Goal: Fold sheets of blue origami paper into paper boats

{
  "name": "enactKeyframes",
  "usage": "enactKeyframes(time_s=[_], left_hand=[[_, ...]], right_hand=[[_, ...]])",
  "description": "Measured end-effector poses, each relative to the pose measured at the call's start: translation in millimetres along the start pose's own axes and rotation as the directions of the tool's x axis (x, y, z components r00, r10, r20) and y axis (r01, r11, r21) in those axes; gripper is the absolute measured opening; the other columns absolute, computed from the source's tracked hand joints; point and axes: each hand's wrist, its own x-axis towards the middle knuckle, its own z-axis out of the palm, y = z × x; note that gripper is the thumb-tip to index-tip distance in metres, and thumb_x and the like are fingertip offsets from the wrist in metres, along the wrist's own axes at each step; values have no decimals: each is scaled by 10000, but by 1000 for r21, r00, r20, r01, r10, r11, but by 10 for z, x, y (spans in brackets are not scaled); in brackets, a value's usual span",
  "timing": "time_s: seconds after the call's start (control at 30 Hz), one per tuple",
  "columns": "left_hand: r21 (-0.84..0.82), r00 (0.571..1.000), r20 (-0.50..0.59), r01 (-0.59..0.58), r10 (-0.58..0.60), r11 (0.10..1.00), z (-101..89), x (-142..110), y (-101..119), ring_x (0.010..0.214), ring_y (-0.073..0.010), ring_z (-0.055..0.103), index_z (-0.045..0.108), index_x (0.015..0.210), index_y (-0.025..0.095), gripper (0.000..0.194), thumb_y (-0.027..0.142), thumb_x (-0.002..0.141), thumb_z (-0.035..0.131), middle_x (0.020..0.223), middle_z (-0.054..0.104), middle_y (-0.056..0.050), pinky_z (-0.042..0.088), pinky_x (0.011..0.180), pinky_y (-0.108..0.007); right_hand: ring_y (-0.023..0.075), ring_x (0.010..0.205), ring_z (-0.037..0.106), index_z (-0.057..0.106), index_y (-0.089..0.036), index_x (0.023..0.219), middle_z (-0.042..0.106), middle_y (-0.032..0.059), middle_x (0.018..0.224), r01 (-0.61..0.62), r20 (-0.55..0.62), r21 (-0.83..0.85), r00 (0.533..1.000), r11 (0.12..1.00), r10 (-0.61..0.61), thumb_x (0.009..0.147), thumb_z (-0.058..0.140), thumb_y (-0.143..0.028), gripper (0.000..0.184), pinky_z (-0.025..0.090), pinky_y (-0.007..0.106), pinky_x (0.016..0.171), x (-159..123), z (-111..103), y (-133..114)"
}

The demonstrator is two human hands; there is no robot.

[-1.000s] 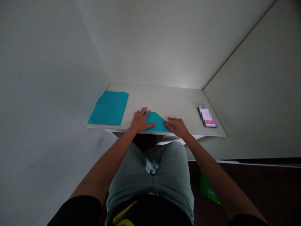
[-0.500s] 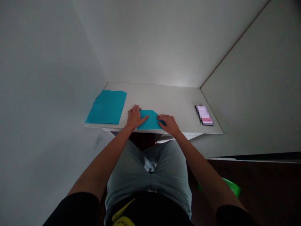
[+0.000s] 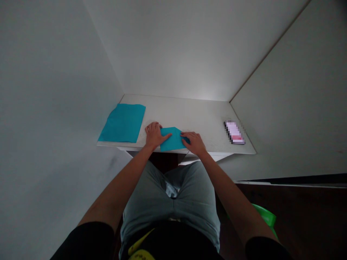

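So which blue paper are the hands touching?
The small folded paper, between the left hand and the right hand. The big paper, off to the left, has no hand on it.

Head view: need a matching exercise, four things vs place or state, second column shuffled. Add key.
Things
1. Phone
2. Left hand
3. Sheet
4. Folded paper

Place or state
A. Flat at the left end of the desk
B. Between the two hands, near the desk's front edge
C. Near the desk's right end, away from both hands
D. Thumb spread out over blue material

Pairs: 1-C, 2-D, 3-A, 4-B
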Motion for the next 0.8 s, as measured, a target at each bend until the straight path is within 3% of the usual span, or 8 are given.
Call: enactKeyframes(time_s=[0.17,0.3,0.37,0.47,0.6,0.7,0.8], left_hand=[[-21,999,35,16,-16,1000,-25,35,-14,1302,-373,592,647,1227,212,589,677,900,802,1293,709,-155,411,1177,-546],[-93,981,147,-116,129,989,-72,11,-24,1298,-346,636,686,1310,223,483,568,977,742,1306,753,-135,423,1187,-518],[-148,942,182,-258,283,955,-97,-29,-13,1367,-321,626,698,1388,245,483,544,1009,695,1409,744,-112,409,1225,-496],[-201,846,240,-436,475,877,-112,-88,9,1540,-295,533,610,1581,296,618,574,1031,648,1647,622,-68,344,1308,-485],[-164,770,336,-519,542,839,-91,-119,9,1693,-309,348,506,1681,320,734,651,1035,612,1808,413,-54,255,1372,-521],[-141,765,350,-527,540,838,-70,-115,8,1717,-302,299,466,1701,304,758,678,1050,568,1829,369,-68,230,1388,-521],[-135,799,334,-484,500,865,-35,-94,64,1701,-277,338,553,1615,270,640,638,1096,485,1795,438,-83,256,1382,-504]], right_hand=[[314,1335,684,785,-299,1295,768,45,1463,3,3,-11,1000,1000,-3,1068,623,-336,282,496,549,1123,1,4,-2],[318,1344,668,783,-295,1311,765,50,1469,2,2,-34,1000,999,-2,1071,617,-339,296,475,560,1131,7,8,-2],[325,1355,655,776,-297,1341,757,53,1481,4,0,-45,1000,999,-4,1074,608,-346,319,465,569,1137,9,6,-6],[332,1366,639,765,-303,1382,747,56,1496,-2,-10,-61,1000,998,1,1079,592,-348,352,463,576,1137,11,5,-15],[347,1385,622,753,-275,1410,734,70,1516,-11,-22,-90,1000,996,9,1074,598,-340,376,464,576,1143,9,18,-18],[352,1407,611,728,-268,1442,711,82,1546,-1,-18,-111,1000,994,-1,1080,596,-363,397,467,572,1149,4,31,-11],[346,1448,597,703,-267,1459,673,87,1595,24,5,-121,1000,992,-23,1087,595,-386,406,454,567,1178,2,36,-6]])
